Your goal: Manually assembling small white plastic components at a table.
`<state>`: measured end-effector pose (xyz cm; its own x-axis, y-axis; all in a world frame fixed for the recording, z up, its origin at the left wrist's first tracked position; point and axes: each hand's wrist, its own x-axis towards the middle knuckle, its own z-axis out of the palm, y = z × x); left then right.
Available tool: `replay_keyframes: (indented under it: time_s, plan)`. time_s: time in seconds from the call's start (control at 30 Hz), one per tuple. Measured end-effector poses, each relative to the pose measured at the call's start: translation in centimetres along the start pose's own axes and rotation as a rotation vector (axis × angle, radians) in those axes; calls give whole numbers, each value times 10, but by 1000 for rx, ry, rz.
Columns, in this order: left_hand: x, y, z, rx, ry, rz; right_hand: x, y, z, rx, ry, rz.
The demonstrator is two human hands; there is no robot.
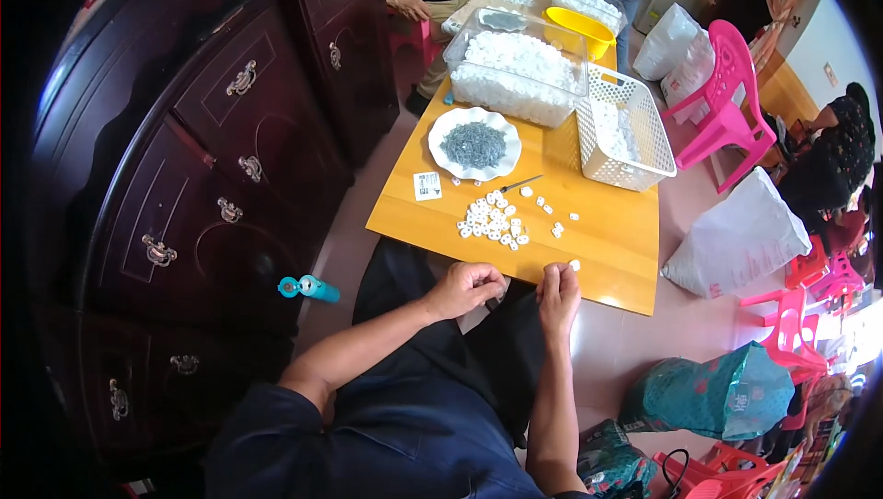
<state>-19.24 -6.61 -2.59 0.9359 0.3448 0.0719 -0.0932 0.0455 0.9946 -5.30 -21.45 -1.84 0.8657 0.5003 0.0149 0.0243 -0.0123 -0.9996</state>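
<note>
My left hand (464,290) is closed at the table's near edge, its fingers curled together; what they hold, if anything, is hidden. To its right, my right hand (558,299) has its fingers pressed together, with its fingertips over the table edge. A small white piece (575,265) shows right beside those fingertips; I cannot tell whether it is gripped or lies on the table. Beyond both hands spreads a loose pile of small white plastic pieces (487,219) with dark holes. A thin screwdriver-like tool (522,183) with a dark shaft lies at the pile's far side.
On the wooden table (405,209) stand a scalloped white plate (444,156) of small grey metal-looking bits, a clear bin (510,105) of white pieces, a white basket (607,171) and a yellow tub (589,25). A dark cabinet (212,140) rises left; pink chairs (736,94) and sacks stand right.
</note>
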Motion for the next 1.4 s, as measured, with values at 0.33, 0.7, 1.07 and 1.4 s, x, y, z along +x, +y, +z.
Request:
replay_keyframes:
  time_s: [0.33,0.7,1.07,1.4]
  plan:
    - [4,13,5,90,109,12,-17,11,10,224,-162,68]
    - [6,31,5,279,183,53,-19,3,13,212,-284,77]
    - [6,39,12,446,223,114,-23,2,17,311,-263,130]
    - [5,36,13,527,216,159,-20,7,16,351,-265,91]
